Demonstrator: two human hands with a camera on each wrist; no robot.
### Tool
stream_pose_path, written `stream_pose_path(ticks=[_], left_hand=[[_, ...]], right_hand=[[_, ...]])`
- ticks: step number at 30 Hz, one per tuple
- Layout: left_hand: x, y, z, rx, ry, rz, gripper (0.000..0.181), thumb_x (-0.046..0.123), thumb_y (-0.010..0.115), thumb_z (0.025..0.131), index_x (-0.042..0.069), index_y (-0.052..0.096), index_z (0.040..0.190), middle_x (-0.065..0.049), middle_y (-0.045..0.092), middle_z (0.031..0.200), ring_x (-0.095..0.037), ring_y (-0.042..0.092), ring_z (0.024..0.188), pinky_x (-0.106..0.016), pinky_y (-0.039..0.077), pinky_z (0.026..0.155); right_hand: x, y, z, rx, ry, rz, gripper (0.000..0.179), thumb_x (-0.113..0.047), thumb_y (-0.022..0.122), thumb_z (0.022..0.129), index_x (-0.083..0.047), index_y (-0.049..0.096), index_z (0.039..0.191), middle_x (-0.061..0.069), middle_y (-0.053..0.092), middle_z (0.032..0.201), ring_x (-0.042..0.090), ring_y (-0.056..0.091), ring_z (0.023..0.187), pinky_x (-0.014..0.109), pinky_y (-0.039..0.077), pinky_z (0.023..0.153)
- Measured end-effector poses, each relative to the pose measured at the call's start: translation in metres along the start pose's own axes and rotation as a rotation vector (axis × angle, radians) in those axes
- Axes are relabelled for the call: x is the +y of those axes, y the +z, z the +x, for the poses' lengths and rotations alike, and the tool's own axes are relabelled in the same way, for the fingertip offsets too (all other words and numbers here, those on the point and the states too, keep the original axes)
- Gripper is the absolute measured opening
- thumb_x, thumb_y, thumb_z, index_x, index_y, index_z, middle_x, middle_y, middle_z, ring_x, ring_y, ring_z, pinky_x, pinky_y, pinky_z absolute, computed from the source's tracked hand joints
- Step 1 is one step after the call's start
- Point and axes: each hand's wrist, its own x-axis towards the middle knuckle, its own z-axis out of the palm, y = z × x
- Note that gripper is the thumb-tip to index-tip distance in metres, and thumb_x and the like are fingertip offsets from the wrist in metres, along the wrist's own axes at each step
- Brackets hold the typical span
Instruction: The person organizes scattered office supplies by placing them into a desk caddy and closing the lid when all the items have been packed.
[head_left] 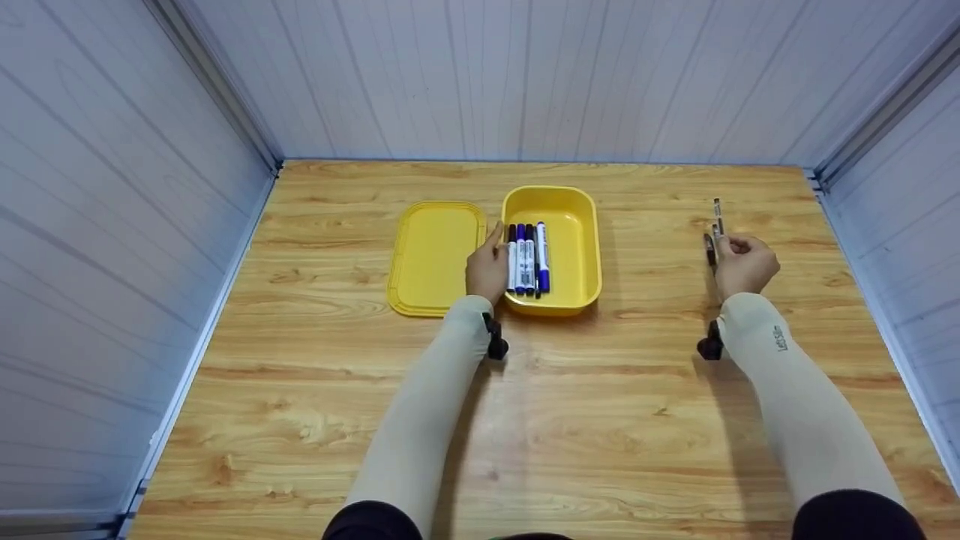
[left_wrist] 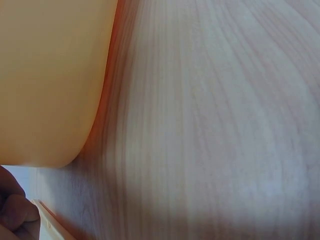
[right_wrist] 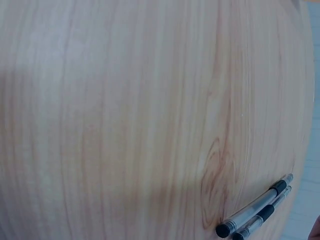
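My left hand [head_left: 487, 268] grips the left side of a yellow plastic box [head_left: 598, 255]. In the left wrist view, its curled fingers [left_wrist: 19, 212] show beside the box wall [left_wrist: 50, 85]. Inside the box, several markers [head_left: 520, 259] with white barrels and dark or blue caps lie side by side along the left, with a slim black pen [head_left: 537, 277] among them. My right hand [head_left: 746, 266] pinches a clear-barrelled gel pen [head_left: 718, 212] at the right. Two gel pens [right_wrist: 252, 207] with black caps lie together on the table close to that hand.
A yellow lid [head_left: 436, 259] lies flat just left of the box. Wood-patterned table [head_left: 600, 420] surrounds everything, with pale panel walls [head_left: 480, 82] at the back and on both sides.
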Motion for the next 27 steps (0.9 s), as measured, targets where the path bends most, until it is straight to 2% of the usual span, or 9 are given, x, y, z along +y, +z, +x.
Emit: stream_pose_path(ticks=[4, 9, 15, 20, 27], left_hand=[[0.0, -0.001, 0.0, -0.004, 0.003, 0.012, 0.044, 0.026, 0.042, 0.096, 0.035, 0.034, 0.138, 0.0, 0.037, 0.057, -0.012, 0.033, 0.047, -0.026, 0.033, 0.044], [0.0, -0.002, 0.0, -0.01, -0.028, 0.015, 0.044, 0.027, 0.042, 0.096, 0.041, 0.032, 0.136, -0.001, 0.04, 0.06, -0.013, 0.036, 0.049, -0.027, 0.034, 0.046], [0.001, -0.001, 0.0, -0.009, -0.034, 0.017, 0.044, 0.027, 0.043, 0.096, 0.036, 0.034, 0.138, -0.001, 0.038, 0.06, -0.013, 0.036, 0.05, -0.027, 0.033, 0.047], [0.001, -0.001, 0.0, -0.006, -0.043, 0.024, 0.044, 0.027, 0.043, 0.095, 0.04, 0.033, 0.137, -0.001, 0.038, 0.061, -0.014, 0.036, 0.053, -0.027, 0.034, 0.049], [0.001, -0.001, 0.0, -0.006, -0.034, 0.018, 0.044, 0.026, 0.043, 0.095, 0.037, 0.034, 0.137, -0.002, 0.039, 0.06, -0.013, 0.036, 0.051, -0.027, 0.034, 0.048]], right_hand=[[-0.002, -0.001, -0.002, -0.001, 0.005, -0.002, 0.029, -0.032, 0.062, 0.082, -0.007, 0.07, 0.095, -0.003, 0.058, 0.078, 0.005, 0.052, 0.065, 0.017, 0.042, 0.057], [-0.003, -0.003, -0.005, -0.036, 0.035, 0.02, 0.033, -0.034, 0.062, 0.082, -0.007, 0.068, 0.1, -0.002, 0.059, 0.082, 0.006, 0.053, 0.07, 0.018, 0.043, 0.06], [-0.005, -0.003, -0.007, -0.043, 0.06, 0.048, 0.031, -0.032, 0.062, 0.082, -0.007, 0.068, 0.099, -0.002, 0.059, 0.082, 0.007, 0.054, 0.071, 0.02, 0.043, 0.062], [-0.008, 0.0, -0.01, -0.038, 0.035, 0.056, 0.03, -0.03, 0.063, 0.082, -0.005, 0.069, 0.097, -0.002, 0.059, 0.08, 0.006, 0.055, 0.069, 0.019, 0.044, 0.062], [-0.011, 0.002, -0.012, -0.043, 0.035, 0.063, 0.033, -0.032, 0.063, 0.082, -0.004, 0.069, 0.099, -0.001, 0.059, 0.08, 0.006, 0.055, 0.068, 0.018, 0.044, 0.06]])
